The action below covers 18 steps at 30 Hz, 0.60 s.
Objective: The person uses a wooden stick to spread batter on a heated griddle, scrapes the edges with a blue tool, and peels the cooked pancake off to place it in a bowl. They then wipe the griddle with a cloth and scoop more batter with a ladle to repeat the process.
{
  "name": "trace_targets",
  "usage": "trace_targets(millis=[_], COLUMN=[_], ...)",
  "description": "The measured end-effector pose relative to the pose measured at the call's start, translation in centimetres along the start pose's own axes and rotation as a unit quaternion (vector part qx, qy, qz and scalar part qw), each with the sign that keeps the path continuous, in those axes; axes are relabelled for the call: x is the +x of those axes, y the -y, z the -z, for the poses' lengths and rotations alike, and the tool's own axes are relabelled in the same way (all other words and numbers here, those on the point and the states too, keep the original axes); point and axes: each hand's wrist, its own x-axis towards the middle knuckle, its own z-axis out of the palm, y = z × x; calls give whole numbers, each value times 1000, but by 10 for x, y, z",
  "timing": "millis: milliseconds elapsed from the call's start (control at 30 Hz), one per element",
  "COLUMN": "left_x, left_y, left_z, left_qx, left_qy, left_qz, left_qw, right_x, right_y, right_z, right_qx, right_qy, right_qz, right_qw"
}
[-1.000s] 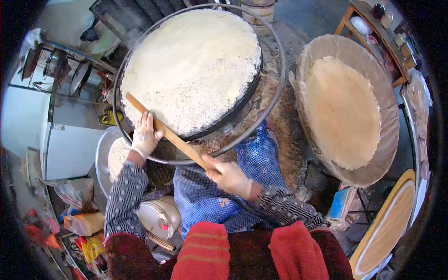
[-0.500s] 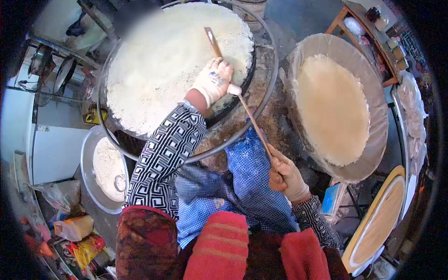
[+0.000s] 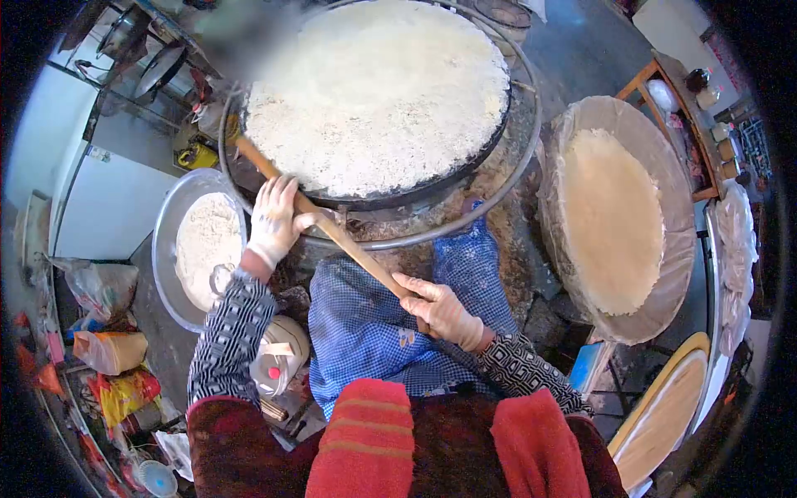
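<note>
My left hand [image 3: 276, 222], in a whitish glove, grips the middle of a long flat wooden stick [image 3: 353, 247], its thumb lying across the wood. My gloved right hand [image 3: 447, 317] is closed around the stick's lower end, above my blue checked apron. The stick slants up to the left, its far end beside the rim of a large round griddle [image 3: 398, 197]. A pale, crumbly-edged sheet of batter [image 3: 374, 100] covers the griddle, with light haze over it.
A metal basin [image 3: 168, 249] of pale meal or batter with a ring-like handle stands at left. On the right, a cloth-lined round basket [image 3: 674, 274] holds a tan flat sheet. A metal ring [image 3: 415, 241] circles the griddle. Round wooden boards [image 3: 664, 407] lean at lower right.
My left hand has come off the batter, down and left to the griddle's near-left edge. The stick has swung from upper right to left. My right hand has shifted left; the view has turned somewhat.
</note>
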Motion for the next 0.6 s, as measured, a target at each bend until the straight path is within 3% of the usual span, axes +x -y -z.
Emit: trace_targets(millis=[33,100,133,167,200,233,267,333,400,467,533,600], left_x=[-18,-37,-41,-38,-53,-53,-51,-51,-53,-47,-43,-40], left_y=[-3,-3,-8,-6,6,3,-1,-1,-13,-38,-73,-109], left_z=[5,20,26,26,-17,-22,-25,-27,-27,-21,-27,-44], left_qx=[-11,-18,-17,-11,36,50,65,45,49,40,29,25], left_qy=[-41,-76,-71,24,57,115,172,92,81,155,115,80], left_qz=[23,51,60,32,-12,22,53,14,31,72,98,98], left_qw=[999,996,995,999,998,992,982,995,995,984,988,992], right_x=[0,0,3,6,8,8,10,18,9,-1,0,8], right_y=[-7,-18,-17,-14,-1,8,10,16,21,22,12,-7], right_z=[0,3,4,7,9,10,8,-4,-13,-8,-3,-10], right_qx=[-1,-133,-87,-92,-69,-47,-53,-114,-116,-69,-12,-72], right_qy=[2,-47,-105,-102,-115,-130,-129,-41,-36,-102,-119,-71], right_qz=[6,222,180,179,99,20,21,28,33,60,18,54], right_qw=[1000,965,974,974,986,990,990,992,992,991,993,993])
